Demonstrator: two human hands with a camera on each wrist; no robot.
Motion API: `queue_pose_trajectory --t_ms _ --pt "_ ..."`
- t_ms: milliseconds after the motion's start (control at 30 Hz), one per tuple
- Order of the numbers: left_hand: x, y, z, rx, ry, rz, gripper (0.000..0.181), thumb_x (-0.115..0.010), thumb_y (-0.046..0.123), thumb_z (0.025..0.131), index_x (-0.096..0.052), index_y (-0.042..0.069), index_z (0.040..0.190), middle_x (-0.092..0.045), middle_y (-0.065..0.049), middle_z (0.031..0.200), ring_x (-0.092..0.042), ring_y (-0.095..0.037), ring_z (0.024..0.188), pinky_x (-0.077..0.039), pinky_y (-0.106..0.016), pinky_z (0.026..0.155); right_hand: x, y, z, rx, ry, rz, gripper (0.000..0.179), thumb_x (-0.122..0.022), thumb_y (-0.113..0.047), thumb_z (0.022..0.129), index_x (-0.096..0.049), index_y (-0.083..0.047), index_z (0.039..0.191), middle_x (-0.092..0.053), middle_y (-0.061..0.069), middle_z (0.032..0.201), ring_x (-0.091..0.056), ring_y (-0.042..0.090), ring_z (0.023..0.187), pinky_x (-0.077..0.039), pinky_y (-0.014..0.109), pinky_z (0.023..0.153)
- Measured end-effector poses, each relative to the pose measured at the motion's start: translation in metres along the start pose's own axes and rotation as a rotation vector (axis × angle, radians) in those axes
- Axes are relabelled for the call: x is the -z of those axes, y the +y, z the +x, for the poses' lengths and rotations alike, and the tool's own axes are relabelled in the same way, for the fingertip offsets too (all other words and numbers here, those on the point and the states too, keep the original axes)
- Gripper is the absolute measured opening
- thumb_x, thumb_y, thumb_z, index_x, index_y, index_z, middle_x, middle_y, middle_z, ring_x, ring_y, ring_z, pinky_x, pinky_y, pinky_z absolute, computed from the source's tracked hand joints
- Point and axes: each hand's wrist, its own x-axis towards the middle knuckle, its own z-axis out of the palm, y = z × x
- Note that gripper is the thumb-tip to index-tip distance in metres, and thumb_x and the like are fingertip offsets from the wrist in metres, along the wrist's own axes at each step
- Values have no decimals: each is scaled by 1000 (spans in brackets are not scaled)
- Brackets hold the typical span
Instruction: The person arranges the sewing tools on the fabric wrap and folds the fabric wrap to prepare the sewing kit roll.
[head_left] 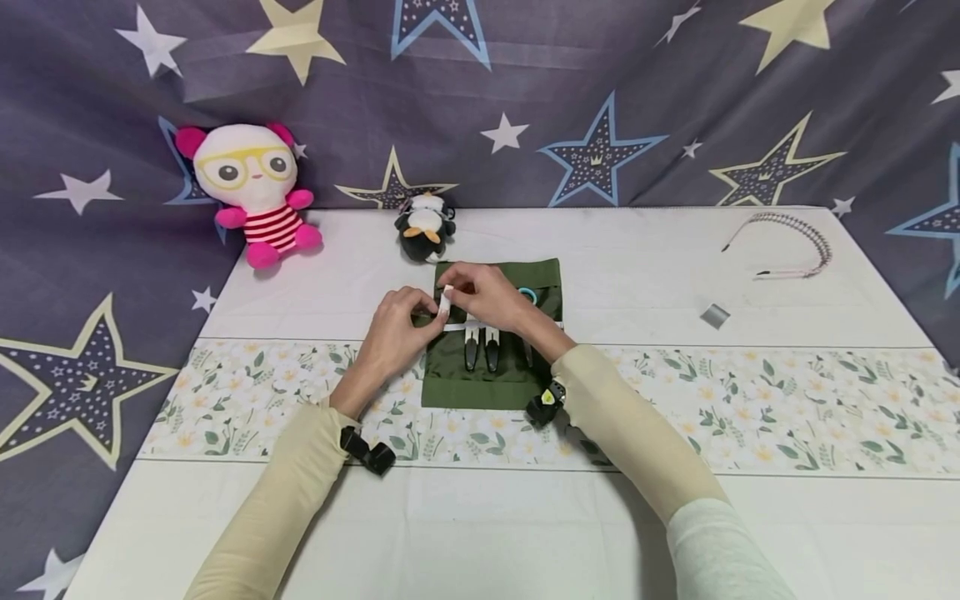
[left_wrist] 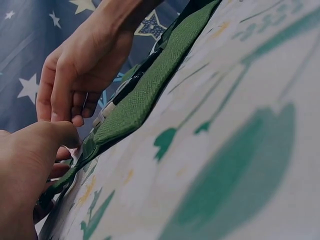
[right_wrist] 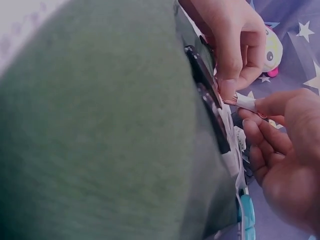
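Observation:
Over the left part of a green cloth organizer point(head_left: 480, 395), a small white slip with thin pinkish strands at one end point(right_wrist: 245, 102) is held between both hands. My left hand point(head_left: 397, 327) pinches its lower end between thumb and fingers. From above, my right hand point(head_left: 489, 296) grips the upper end. Two black-ended tools with pale shafts point(head_left: 471, 350) are tucked under a white band on the organizer, beside the hands. A teal ring handle point(head_left: 528, 294) shows to their right, partly covered by the right hand and forearm.
At the back stand a penguin plush point(head_left: 424, 232) and a pink-and-white plush doll point(head_left: 258, 187). On the right lie a headband point(head_left: 819, 242) and a small grey square point(head_left: 715, 316). A floral strip point(head_left: 675, 408) crosses the white table point(head_left: 480, 533).

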Motion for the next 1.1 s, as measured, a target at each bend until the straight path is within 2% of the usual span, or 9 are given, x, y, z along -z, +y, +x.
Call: queue_pose_trajectory --t_ms 267,467,733,933,1033,1100 --pt "0 -1 -1 -2 5 -11 17 -75 21 95 -72 4 94 -67 -13 102 -57 -33 98 -48 -46 85 -1 -1 0 -12 -5 -30 23 -58 -11 107 -65 -1 127 -70 9 101 -65 20 83 -52 35 71" --pt "0 -1 -1 0 2 -19 17 -75 20 95 -72 4 94 -66 -13 102 -57 -34 99 -47 -47 86 -1 -2 0 -25 -14 -49 23 -57 -9 107 -64 0 127 -71 11 103 -66 21 86 -52 35 73" --pt "0 -2 -2 8 6 -19 18 -74 22 95 -72 4 95 -67 -13 103 -57 -32 101 -47 -47 88 0 -4 0 -37 -20 -5 24 -57 -10 107 -64 0 128 -70 12 103 -66 22 87 -51 37 74" --pt "0 -3 -3 -7 16 -22 17 -75 20 94 -72 4 94 -67 -13 101 -57 -32 99 -47 -47 86 -2 -4 0 -47 -30 -11 23 -56 -10 107 -64 0 128 -70 12 108 -67 21 90 -53 36 76" --pt "0 -3 -3 -14 2 -19 18 -74 21 94 -73 3 95 -67 -13 102 -58 -33 100 -48 -47 87 -3 -3 0 -53 -37 -18 24 -55 -10 107 -63 0 129 -71 12 108 -67 20 88 -53 36 75" --pt "3 -2 -3 -13 -30 -13 19 -74 21 95 -73 3 99 -67 -13 106 -57 -34 104 -47 -48 90 -3 -2 0 -57 -30 -14 25 -57 -9 107 -61 0 130 -71 11 104 -66 21 84 -52 35 73"
